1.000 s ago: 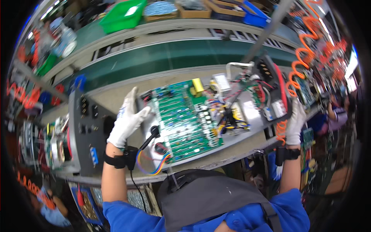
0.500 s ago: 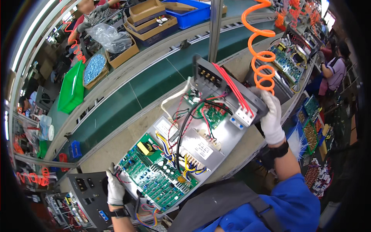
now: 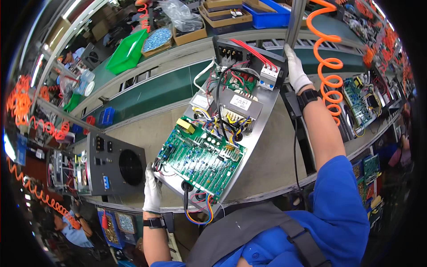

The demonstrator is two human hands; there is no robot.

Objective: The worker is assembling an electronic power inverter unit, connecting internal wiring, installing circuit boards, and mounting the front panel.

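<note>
Open circuit-board chassis [image 3: 257, 137], one: over bench [image 3: 278, 155], long axis slanting near-left to far-right; left grip [image 3: 152, 191] clasped near corner; right grip [image 3: 296, 69] flanked far end panel [image 3: 282, 73], hold indeterminable.

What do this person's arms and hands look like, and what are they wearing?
The left hand and right hand wear white gloves. Each wrist carries a black strap with a small dark box; a thin black cable hangs by the right one. Blue sleeves leave the forearms bare.
</note>
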